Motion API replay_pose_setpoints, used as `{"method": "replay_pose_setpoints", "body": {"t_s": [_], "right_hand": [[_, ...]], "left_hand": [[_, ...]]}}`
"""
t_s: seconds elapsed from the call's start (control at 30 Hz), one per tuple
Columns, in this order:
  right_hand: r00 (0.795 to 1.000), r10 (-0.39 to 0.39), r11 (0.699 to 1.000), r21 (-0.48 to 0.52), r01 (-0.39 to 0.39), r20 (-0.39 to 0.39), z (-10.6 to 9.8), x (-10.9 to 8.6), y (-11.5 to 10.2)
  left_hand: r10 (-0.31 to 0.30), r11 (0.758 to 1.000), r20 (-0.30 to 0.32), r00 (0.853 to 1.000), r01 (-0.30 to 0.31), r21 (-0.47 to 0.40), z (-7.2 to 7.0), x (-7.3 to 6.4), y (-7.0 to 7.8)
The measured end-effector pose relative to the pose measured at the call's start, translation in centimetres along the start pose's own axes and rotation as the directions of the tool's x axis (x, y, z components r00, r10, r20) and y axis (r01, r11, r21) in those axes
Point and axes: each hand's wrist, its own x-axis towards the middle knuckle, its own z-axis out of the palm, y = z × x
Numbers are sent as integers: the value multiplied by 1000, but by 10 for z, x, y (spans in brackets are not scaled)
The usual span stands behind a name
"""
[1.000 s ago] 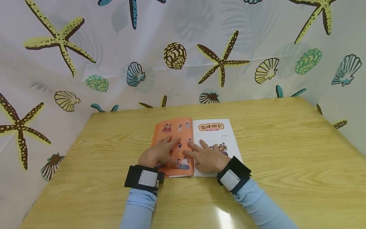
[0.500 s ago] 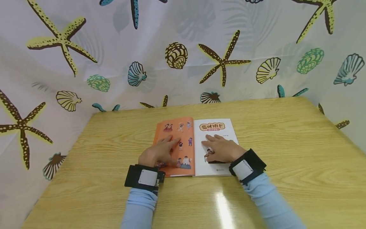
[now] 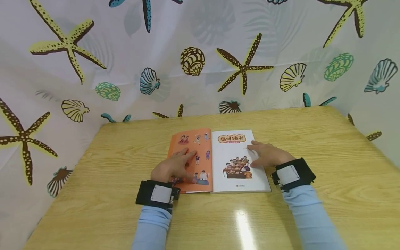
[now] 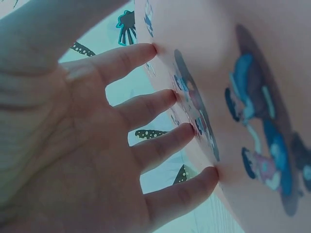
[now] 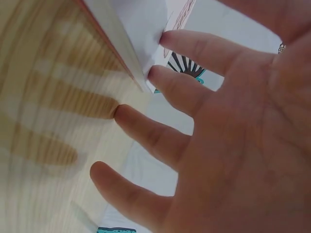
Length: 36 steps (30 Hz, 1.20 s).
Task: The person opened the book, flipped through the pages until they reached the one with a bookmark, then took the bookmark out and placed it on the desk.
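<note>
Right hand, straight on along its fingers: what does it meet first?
The white page, which the right hand seems to touch; sliding on, probably the printed title. Exact contact is hard to judge.

Pale cloth (image 3: 200, 92) rises beyond the far edge of the desk (image 3: 328, 146), starfish (image 3: 242, 68) and shells (image 3: 149, 81) everywhere, glare (image 3: 244, 229) blazing up front!

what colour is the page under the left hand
Orange page, printed with figures; clearest in head view.

We see the left hand (image 4: 73, 145), its four fingers (image 4: 146, 107) spread and their tips touching a page (image 4: 194, 24) printed with figures (image 4: 255, 82); between them we glimpse pale cloth (image 4: 124, 90) with dark spotted shapes (image 4: 150, 133).
</note>
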Motion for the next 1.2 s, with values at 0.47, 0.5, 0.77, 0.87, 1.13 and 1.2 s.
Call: {"method": "replay_pose_setpoints", "body": {"t_s": [0.47, 0.5, 0.77, 0.87, 1.13, 1.2], "right_hand": [[996, 86, 996, -14, -87, -37, 2, 0, 14], [996, 77, 997, -13, -77, -38, 1, 0, 14], [993, 84, 990, -110, -93, -77, 1, 5, 1], [992, 90, 985, -137, -101, -89, 0, 4, -3], [918, -11, 999, 43, 31, -397, -1, 0, 2], [880, -36, 994, 71, 79, -474, -2, 0, 3]], "left_hand": [[0, 1000, 4, 1000, 0, -1, 1, 0, 4], [2, 1000, 4, 1000, -2, 3, 0, 0, 4], [3, 1000, -3, 1000, -4, -10, 1, 0, 1], [9, 1000, -4, 1000, -9, -11, 1, 0, -1], [10, 1000, 7, 1000, -9, -10, -1, 2, 0], [8, 1000, 6, 1000, -8, -10, 0, 4, -1]]}}
